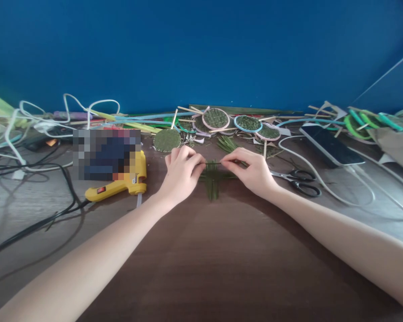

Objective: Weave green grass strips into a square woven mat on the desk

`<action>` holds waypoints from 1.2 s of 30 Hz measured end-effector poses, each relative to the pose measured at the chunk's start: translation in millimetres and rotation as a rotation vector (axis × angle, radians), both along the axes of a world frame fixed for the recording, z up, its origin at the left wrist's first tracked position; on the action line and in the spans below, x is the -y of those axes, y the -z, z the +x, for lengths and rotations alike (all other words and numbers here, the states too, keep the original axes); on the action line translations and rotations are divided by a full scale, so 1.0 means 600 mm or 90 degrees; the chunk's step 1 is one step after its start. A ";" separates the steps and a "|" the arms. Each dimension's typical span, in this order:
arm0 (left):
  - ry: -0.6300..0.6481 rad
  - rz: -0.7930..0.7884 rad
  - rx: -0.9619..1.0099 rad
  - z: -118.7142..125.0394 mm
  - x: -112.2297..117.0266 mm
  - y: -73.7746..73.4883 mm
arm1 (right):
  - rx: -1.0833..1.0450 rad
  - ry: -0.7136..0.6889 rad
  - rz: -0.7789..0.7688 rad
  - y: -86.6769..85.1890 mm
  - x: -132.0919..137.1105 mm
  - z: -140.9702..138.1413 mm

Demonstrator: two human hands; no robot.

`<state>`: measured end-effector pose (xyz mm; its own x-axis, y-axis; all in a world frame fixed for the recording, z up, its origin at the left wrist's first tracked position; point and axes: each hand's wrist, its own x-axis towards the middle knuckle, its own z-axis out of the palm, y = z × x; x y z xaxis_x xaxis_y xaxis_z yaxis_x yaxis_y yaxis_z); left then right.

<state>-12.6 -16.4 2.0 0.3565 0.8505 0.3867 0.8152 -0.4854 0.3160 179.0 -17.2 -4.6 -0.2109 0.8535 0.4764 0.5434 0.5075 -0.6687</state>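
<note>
In the middle of the table, a small weave of green leaf strips point(212, 185) lies flat, with upright strips crossed by sideways ones. A thin dark green strip point(213, 163) runs across its upper part. At the left end, my left hand point(184, 172) pinches this strip between thumb and fingertips. My right hand point(250, 171) pinches the other end, thumb against forefinger. Just behind my right hand lies a bundle of loose green strips point(226, 144). Small round woven fans with stick handles lie beyond, among them a plain green one point(167, 140) and a blue-rimmed one point(248, 124).
A yellow glue gun point(134, 176) lies left of my left hand, with black cables point(72, 185) near it. Black-handled scissors point(300, 181) are right of my right hand. A phone point(332, 145) with a white cable sits farther right. A blue wall point(201, 53) closes off the back.
</note>
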 end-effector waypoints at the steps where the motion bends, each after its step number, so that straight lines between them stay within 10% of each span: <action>1: -0.001 -0.002 -0.002 0.000 0.000 -0.001 | 0.012 -0.003 0.004 0.000 -0.001 0.000; 36: -0.001 -0.036 -0.064 0.005 -0.003 0.008 | 0.061 0.183 -0.047 0.013 -0.019 0.009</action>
